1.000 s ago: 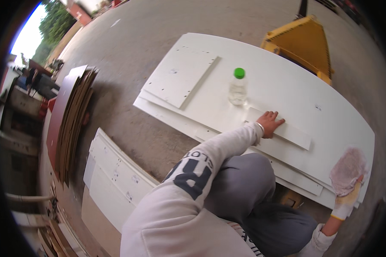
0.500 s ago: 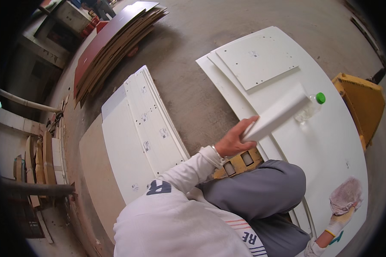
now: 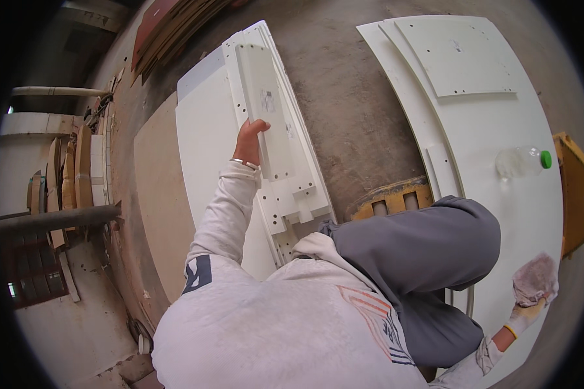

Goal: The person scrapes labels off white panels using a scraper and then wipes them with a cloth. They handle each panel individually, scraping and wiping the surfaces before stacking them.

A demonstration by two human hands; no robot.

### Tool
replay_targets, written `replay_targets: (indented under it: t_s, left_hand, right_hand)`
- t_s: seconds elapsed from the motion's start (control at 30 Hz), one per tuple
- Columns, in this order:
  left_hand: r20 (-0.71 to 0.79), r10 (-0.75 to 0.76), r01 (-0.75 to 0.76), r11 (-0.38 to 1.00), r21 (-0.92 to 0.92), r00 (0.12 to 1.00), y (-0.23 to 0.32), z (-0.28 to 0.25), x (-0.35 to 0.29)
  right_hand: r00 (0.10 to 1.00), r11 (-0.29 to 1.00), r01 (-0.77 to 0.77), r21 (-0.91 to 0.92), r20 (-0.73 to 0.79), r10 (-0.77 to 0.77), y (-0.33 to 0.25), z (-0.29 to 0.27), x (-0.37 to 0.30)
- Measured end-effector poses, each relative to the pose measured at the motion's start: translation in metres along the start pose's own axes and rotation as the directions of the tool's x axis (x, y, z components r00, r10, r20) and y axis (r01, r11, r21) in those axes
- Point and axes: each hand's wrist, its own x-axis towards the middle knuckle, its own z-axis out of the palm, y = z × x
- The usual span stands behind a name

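My left hand (image 3: 252,141) is bare and closed on the edge of a narrow white panel (image 3: 266,133) with small drilled holes and a label. That panel lies over a stack of white boards (image 3: 204,139) on the left. At the lower right my right hand (image 3: 525,316), in a pale knit glove with a yellow cuff, grips a pinkish-grey cloth (image 3: 536,280). The cloth rests at the outer edge of a large white board (image 3: 499,223).
A clear bottle (image 3: 516,162) with a green cap lies on the right-hand board. Beyond it sits a smaller drilled panel (image 3: 457,55). Yellow pallet-truck parts (image 3: 396,196) show between the stacks and at far right. Reddish-brown boards (image 3: 175,29) are piled far left.
My left hand has carried the narrow white panel from over the right-hand board across to the left stack. My right hand keeps hold of the cloth. The view has shifted left.
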Motion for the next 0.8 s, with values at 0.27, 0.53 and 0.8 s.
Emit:
replay_targets:
  t_s: [0.27, 0.53, 0.8]
  left_hand:
    - [-0.388, -0.050, 0.061, 0.998, 0.016, 0.920, -0.097, -0.094, -0.007]
    - [-0.360, 0.098, -0.013, 0.973, 0.230, 0.928, -0.090, -0.116, 0.015]
    - [-0.376, 0.451, 0.273, 0.277, 0.921, 0.810, -0.100, -0.069, 0.025]
  right_hand:
    - [1.000, 1.000, -0.009, 0.000, 0.002, 0.009, 0.004, 0.007, 0.009]
    - [0.997, 0.997, 0.071, 0.013, 0.030, -0.071, 0.018, 0.019, 0.019]
    - [0.998, 0.997, 0.056, 0.054, -0.013, -0.055, 0.012, 0.018, -0.013]
